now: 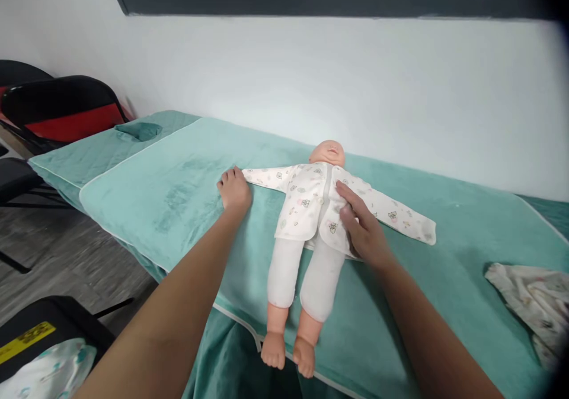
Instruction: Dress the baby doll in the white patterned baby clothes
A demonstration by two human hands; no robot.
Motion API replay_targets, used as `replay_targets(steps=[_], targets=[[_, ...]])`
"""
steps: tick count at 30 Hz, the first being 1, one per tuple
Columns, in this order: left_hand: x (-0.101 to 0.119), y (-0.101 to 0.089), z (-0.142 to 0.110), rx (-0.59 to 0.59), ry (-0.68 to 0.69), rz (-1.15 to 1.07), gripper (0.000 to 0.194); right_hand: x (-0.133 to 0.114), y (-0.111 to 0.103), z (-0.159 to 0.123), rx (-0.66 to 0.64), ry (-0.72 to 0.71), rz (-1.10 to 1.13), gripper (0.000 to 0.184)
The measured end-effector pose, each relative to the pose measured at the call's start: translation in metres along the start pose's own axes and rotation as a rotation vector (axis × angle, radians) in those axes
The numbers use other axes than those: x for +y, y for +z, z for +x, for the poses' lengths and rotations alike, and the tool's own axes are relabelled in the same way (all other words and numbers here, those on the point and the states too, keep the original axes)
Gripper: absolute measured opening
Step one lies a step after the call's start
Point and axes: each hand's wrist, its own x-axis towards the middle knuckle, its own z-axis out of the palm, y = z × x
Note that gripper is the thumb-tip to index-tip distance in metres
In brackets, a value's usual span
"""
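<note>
A baby doll (329, 150) lies on its back, head toward the wall. It wears a white printed baby jacket (302, 200), and white padded legs (283, 271) end in bare feet at the bed's near edge. Both sleeves are spread out sideways. At the end of the left-hand sleeve (269, 177), my left hand (235, 190) is closed with its fingers curled over the cuff. My right hand (364, 230) rests against the jacket front and the doll's side, fingers stretched and apart; its lower fingers are partly hidden.
A green quilted cover (186, 179) lies over the bed along a white wall (275, 79). Crumpled printed cloth (533, 298) lies at right. Folding chairs (66, 108) stand at far left. A black seat (48, 322) with a white cloth (57, 369) is at lower left.
</note>
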Motion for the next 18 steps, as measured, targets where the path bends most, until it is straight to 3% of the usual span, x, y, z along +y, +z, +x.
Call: replay_targets(steps=[3,7,9,12,15,18], targets=[[0.000,0.001,-0.001,0.001,-0.008,-0.010,0.060,-0.010,-0.002,0.025,0.005,0.197,-0.060,0.041],[0.000,0.000,-0.003,0.020,-0.009,-0.035,0.055,-0.019,-0.001,0.070,0.042,0.321,-0.428,0.029],[0.000,-0.002,-0.004,0.031,-0.016,-0.050,0.053,-0.021,0.000,0.090,-0.012,0.383,-0.583,0.022],[0.001,-0.006,-0.006,0.028,-0.017,-0.074,0.053,-0.024,0.001,0.112,-0.120,0.384,-0.641,0.026],[0.001,-0.005,-0.007,0.032,-0.005,-0.107,0.055,-0.031,0.001,0.125,-0.109,0.336,-0.615,0.032],[-0.001,-0.003,-0.011,0.065,-0.001,-0.158,0.056,-0.039,0.002,0.117,-0.091,0.300,-0.573,0.031]])
